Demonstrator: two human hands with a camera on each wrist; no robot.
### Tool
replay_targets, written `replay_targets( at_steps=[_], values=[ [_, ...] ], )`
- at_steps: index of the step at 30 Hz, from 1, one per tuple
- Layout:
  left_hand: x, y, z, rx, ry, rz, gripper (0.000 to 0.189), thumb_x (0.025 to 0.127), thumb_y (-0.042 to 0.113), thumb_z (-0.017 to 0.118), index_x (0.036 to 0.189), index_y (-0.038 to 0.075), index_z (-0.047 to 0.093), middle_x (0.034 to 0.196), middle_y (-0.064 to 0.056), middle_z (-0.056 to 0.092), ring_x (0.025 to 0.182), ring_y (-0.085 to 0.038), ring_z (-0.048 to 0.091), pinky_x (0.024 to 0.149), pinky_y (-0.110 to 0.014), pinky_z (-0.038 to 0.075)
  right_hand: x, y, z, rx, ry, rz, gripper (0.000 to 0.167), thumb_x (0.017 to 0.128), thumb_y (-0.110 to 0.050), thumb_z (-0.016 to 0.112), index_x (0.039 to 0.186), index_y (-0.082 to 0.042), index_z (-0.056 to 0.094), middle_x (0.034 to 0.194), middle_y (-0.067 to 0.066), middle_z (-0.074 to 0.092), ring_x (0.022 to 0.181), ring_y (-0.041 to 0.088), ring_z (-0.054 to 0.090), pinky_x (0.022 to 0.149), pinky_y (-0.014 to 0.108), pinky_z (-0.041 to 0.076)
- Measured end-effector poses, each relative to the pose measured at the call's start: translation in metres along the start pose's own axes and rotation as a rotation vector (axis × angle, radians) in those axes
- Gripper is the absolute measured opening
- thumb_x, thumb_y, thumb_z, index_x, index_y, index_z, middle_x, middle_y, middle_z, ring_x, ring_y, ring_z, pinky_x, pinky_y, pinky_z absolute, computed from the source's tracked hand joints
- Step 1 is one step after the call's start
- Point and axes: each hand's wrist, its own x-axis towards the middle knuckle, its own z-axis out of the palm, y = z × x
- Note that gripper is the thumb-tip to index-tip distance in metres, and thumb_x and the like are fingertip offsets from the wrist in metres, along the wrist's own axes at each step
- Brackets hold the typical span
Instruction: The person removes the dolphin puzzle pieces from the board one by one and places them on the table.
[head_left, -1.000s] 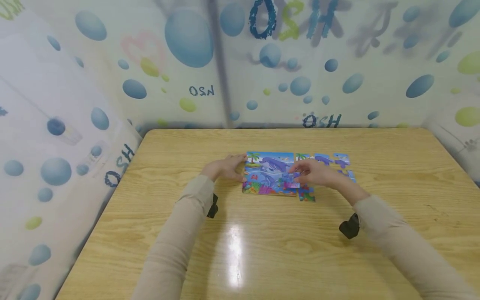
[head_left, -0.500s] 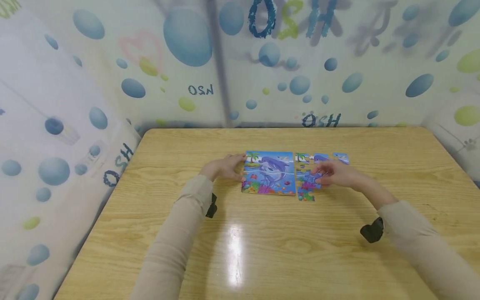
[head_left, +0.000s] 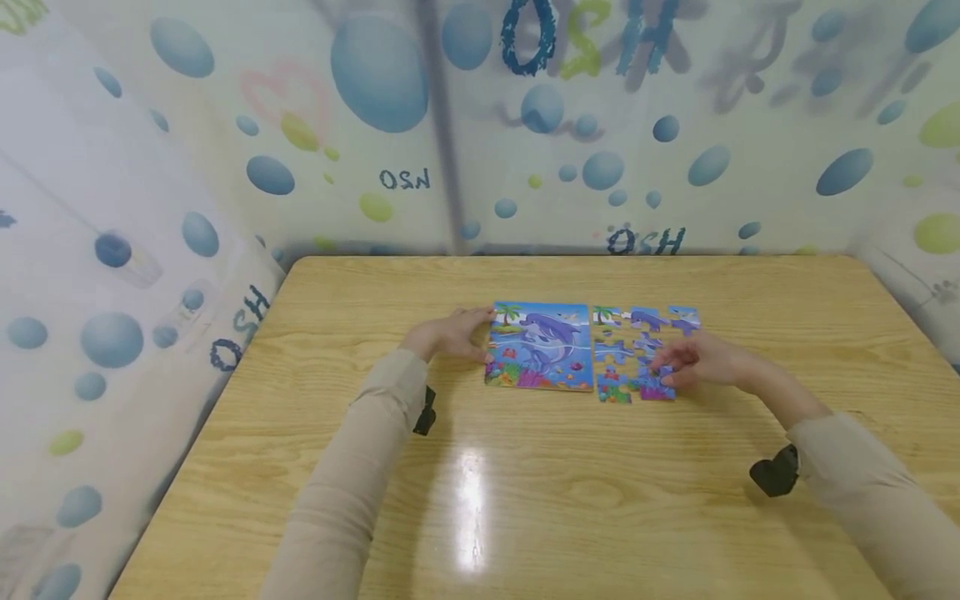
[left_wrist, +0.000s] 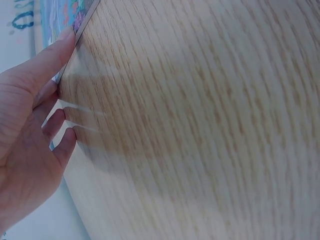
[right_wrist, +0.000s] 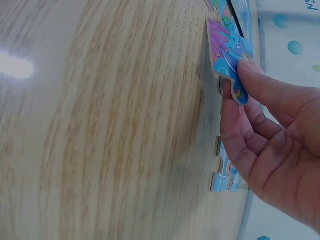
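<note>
In the head view a dolphin picture board (head_left: pixel 540 346) lies flat on the wooden table. My left hand (head_left: pixel 453 335) rests at its left edge, the thumb touching near the lower corner and the fingers spread toward the upper one. In the left wrist view the thumb (left_wrist: pixel 55 52) lies along the board's edge. My right hand (head_left: pixel 705 360) is over the jigsaw pieces on the right. Between thumb and forefinger it pinches a blue and pink puzzle piece (right_wrist: pixel 225 50), seen slightly tilted in the right wrist view, beside the green corner piece (head_left: pixel 615 392).
Several jigsaw pieces, among them a palm-tree piece (head_left: pixel 606 315) and a top-right piece (head_left: pixel 684 318), lie right of the board with gaps between. A patterned wall (head_left: pixel 480 167) stands behind the table (head_left: pixel 570 500). Black wrist cameras (head_left: pixel 776 472) hang under the sleeves.
My right hand has carried the puzzle piece from above the picture board rightward and down to the bottom row, beside the green corner piece. My left hand has stayed at the board's edge.
</note>
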Motion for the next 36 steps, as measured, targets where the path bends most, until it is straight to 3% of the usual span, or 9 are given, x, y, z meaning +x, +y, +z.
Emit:
replay_targets(
  at_steps=[6,12,24,29,36],
  values=[
    [0.002,0.0,0.0,0.004,-0.001,0.002,0.082,0.084,0.031,0.064,0.147,0.014,0.014,0.156,-0.003,0.005,0.143,-0.03,-0.002,0.116,-0.051,0.005,-0.001,-0.001,0.002,-0.043,0.019,0.068,0.037,0.081,-0.016,0.068,0.108,0.007,0.057,0.096,0.009,0.065,0.081,0.007,0.055,0.067,0.02,0.05],
    [0.001,0.001,-0.001,0.003,-0.004,0.004,0.081,0.085,0.029,0.064,0.147,0.013,0.015,0.156,-0.004,0.005,0.143,-0.03,-0.001,0.116,-0.05,0.006,0.0,-0.006,0.004,-0.103,0.02,0.122,0.031,0.08,-0.008,0.068,0.101,0.007,0.052,0.081,0.006,0.059,0.071,0.011,0.052,0.06,0.023,0.05],
    [-0.002,0.004,-0.003,-0.011,-0.014,-0.013,0.081,0.086,0.03,0.062,0.148,0.014,0.013,0.156,-0.003,0.003,0.143,-0.03,-0.004,0.116,-0.051,0.003,0.006,-0.016,0.008,-0.261,0.092,0.18,0.027,0.073,-0.004,0.072,0.089,0.002,0.051,0.068,0.003,0.048,0.063,0.014,0.044,0.055,0.024,0.04],
    [-0.002,0.003,-0.002,-0.009,-0.007,-0.012,0.081,0.085,0.03,0.063,0.147,0.014,0.014,0.156,-0.003,0.003,0.142,-0.03,-0.004,0.115,-0.052,0.003,0.008,-0.018,0.01,-0.244,0.112,0.181,0.027,0.079,-0.011,0.068,0.095,0.003,0.052,0.071,0.003,0.049,0.064,0.013,0.043,0.055,0.024,0.038],
    [0.0,0.0,0.0,-0.008,-0.002,-0.006,0.081,0.085,0.031,0.063,0.147,0.015,0.015,0.156,-0.002,0.003,0.142,-0.032,-0.003,0.115,-0.053,0.004,0.021,-0.029,0.018,-0.284,0.201,0.099,0.037,0.082,-0.026,0.067,0.103,0.003,0.055,0.085,0.01,0.058,0.074,0.018,0.053,0.061,0.027,0.045]
  ],
)
